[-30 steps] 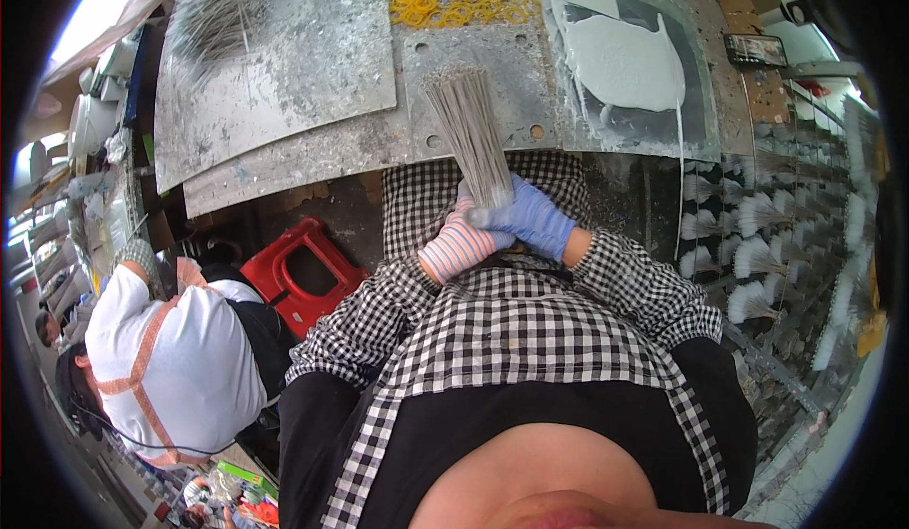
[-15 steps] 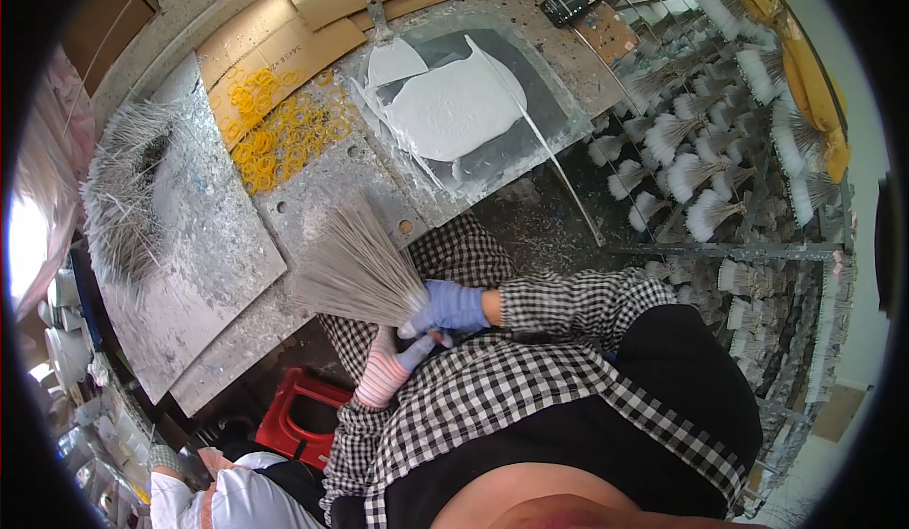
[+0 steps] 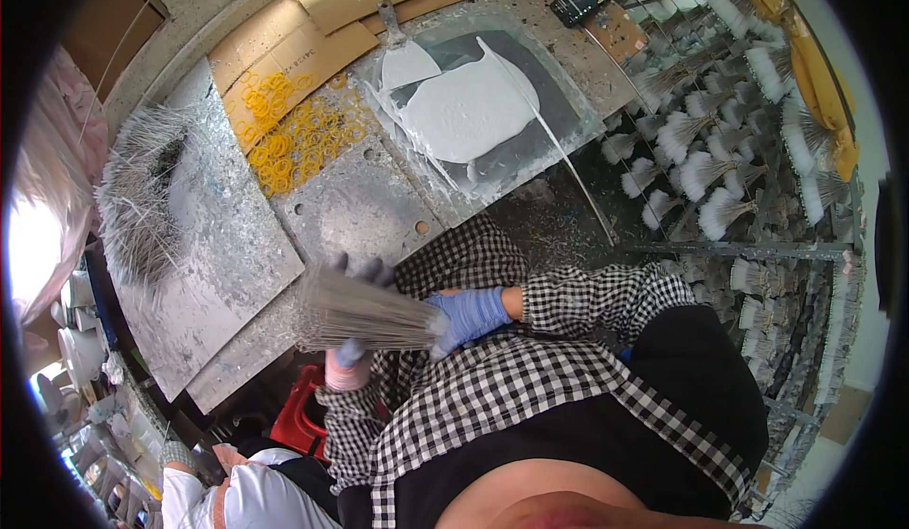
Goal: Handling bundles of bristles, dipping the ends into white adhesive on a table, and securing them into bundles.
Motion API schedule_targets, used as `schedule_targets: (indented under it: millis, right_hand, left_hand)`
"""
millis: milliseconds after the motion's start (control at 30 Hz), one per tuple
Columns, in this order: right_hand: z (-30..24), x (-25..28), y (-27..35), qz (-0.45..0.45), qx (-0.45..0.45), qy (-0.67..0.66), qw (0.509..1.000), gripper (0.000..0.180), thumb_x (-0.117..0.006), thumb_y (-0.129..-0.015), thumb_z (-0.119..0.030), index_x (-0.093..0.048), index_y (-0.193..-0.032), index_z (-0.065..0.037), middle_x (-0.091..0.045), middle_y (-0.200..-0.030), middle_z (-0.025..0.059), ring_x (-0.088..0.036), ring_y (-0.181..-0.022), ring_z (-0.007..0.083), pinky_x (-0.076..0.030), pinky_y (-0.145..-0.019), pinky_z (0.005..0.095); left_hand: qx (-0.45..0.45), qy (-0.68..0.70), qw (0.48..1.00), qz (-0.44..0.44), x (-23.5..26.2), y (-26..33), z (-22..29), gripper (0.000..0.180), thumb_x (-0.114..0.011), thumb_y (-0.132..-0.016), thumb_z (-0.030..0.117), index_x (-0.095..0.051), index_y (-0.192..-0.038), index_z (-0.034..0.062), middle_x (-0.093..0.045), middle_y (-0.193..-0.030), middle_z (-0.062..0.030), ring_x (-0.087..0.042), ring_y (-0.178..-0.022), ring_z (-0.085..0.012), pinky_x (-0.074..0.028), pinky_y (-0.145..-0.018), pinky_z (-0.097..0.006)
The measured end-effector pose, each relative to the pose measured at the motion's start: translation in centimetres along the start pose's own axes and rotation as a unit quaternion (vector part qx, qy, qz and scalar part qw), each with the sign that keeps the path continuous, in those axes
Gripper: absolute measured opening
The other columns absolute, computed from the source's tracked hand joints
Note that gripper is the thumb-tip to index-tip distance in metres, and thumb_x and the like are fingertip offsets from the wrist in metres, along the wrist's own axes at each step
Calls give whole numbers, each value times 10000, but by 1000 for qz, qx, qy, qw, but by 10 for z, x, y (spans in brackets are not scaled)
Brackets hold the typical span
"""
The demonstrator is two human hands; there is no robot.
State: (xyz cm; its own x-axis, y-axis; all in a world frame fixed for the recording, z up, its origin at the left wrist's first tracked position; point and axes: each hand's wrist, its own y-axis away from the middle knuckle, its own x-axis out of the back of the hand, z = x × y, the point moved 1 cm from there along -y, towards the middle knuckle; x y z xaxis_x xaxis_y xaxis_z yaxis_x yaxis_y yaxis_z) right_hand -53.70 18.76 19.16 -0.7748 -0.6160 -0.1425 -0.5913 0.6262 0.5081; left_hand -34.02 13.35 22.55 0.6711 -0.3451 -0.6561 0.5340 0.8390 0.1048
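- The right hand (image 3: pixel 471 313), in a blue glove, is gripping the gathered end of a bundle of thin grey sticks (image 3: pixel 365 309) — fingers closed tight around it.
- The left hand (image 3: pixel 348 363), in a pale striped glove with grey fingertips, is cupping the same bundle from behind; most of it is hidden by the sticks, so the grip is probably closed but hard to judge.
- The bundle is fanning out leftward, held in the air above the near edge of the bench (image 3: pixel 365 209).
- Yellow rings (image 3: pixel 294 136) are lying scattered on cardboard at the far left of the bench.
- A plate of white paste (image 3: pixel 473 103) is sitting far right — a scraper (image 3: pixel 391 29) resting at its far edge.
- White-tipped bundles (image 3: pixel 701 164) are standing in a rack on the right.
- Another person (image 3: pixel 241 496) is crouching at the near left.
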Motion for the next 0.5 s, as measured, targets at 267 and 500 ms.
schedule_targets:
  millis: [267, 500]
  right_hand:
    - [-58, 32, -25, 52, 310, 257, 914, 652, -839, -675, -313, -578, -1230, -93, -697, -1044, 134, -672, -986, 298, -533, -911, 390]
    - [-117, 92, 5, 264, 371, 459, 763, 704, -834, -682, -316, -573, -1266, -23, -682, -1013, 152, -669, -995, 321, -538, -928, 413]
  left_hand:
    - [-70, -21, 985, -154, -57, -37, 58, 1063, -940, -595, 115, -313, -1435, -53, -660, -1026, -253, -685, -912, -348, -593, -767, -366]
    - [-198, -14, 943, -265, -62, -62, 84, 498, -727, -818, -33, -451, -1232, -47, -649, -749, -104, -682, -766, -187, -595, -743, -357]
